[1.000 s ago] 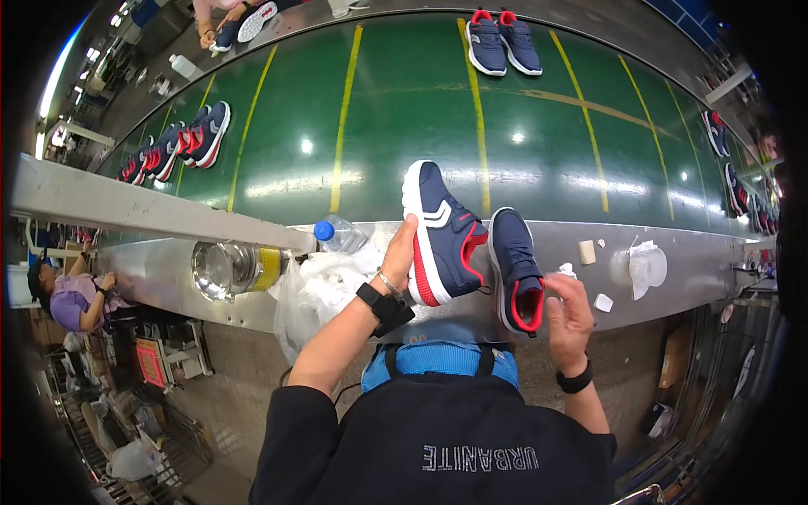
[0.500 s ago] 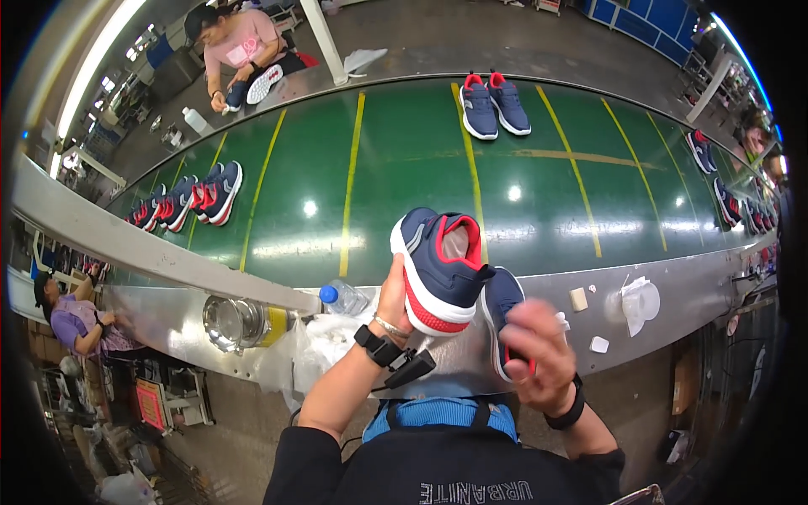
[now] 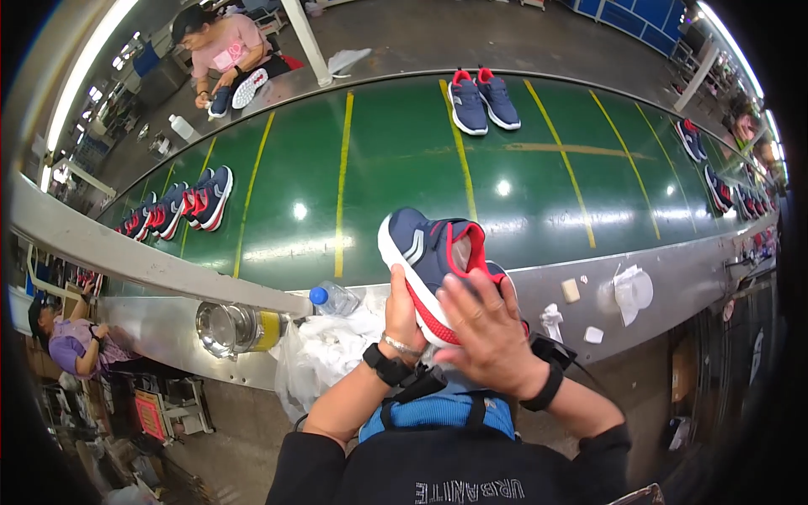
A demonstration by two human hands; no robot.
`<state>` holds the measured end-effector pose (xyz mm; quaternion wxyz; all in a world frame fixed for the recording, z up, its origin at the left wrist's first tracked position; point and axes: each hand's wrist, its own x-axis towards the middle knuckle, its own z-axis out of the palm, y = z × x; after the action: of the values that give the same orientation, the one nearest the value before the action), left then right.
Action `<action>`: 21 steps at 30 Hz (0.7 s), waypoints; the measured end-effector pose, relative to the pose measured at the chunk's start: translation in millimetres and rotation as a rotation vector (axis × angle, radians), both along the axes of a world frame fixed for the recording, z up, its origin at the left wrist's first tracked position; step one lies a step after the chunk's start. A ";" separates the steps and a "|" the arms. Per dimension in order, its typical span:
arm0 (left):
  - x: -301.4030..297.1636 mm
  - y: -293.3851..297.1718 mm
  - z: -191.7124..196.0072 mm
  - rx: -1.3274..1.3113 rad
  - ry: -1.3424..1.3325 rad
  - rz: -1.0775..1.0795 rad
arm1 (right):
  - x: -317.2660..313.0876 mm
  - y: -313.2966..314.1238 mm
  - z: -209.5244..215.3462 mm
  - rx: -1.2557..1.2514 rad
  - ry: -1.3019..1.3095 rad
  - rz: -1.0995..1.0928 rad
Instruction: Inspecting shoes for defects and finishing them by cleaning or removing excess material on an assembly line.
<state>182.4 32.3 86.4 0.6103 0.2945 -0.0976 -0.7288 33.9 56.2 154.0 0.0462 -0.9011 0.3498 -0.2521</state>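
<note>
A navy sneaker (image 3: 427, 250) with red lining and a white-and-red sole is held up at the near edge of the green belt, its toe pointing up and left. My left hand (image 3: 405, 313) grips it along the sole's left side. Over its heel lies my right hand (image 3: 488, 335), fingers stretched out, apparently touching it and hiding the heel. Behind that hand, a second navy sneaker (image 3: 495, 269) rests on the metal ledge, mostly covered.
Pairs of matching sneakers (image 3: 486, 103) stand on the green belt (image 3: 295, 177). On the ledge are a blue-capped bottle (image 3: 334, 298), white plastic bags (image 3: 324, 345), a metal pot (image 3: 223, 326), and a pale block (image 3: 571, 290). A co-worker (image 3: 223, 55) handles shoes across the belt.
My right hand has come left and up, from beside the second sneaker onto the held sneaker's heel. My left hand keeps its hold. The whole view has shifted slightly.
</note>
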 end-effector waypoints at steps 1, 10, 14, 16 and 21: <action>4.5 -3.0 -4.8 0.015 -0.065 0.006 | -3.6 8.3 -3.4 0.100 0.077 0.120; 15.5 -4.1 -26.7 0.036 0.022 -0.079 | -1.1 15.1 -19.9 0.226 -0.055 0.497; 25.4 -11.9 -47.3 0.123 0.325 -0.129 | -19.0 34.8 -24.8 0.468 -0.514 0.487; 25.9 -10.5 -51.2 0.118 0.321 -0.098 | -25.6 14.3 -25.2 0.332 -0.611 0.238; 31.0 -6.2 -66.6 -0.016 0.565 -0.294 | 1.0 5.9 -40.3 0.237 -0.539 0.087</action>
<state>213.3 26.0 19.8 0.5038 0.0583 0.0286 -0.8614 34.9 62.1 113.6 0.2531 -0.8042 0.3128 -0.4375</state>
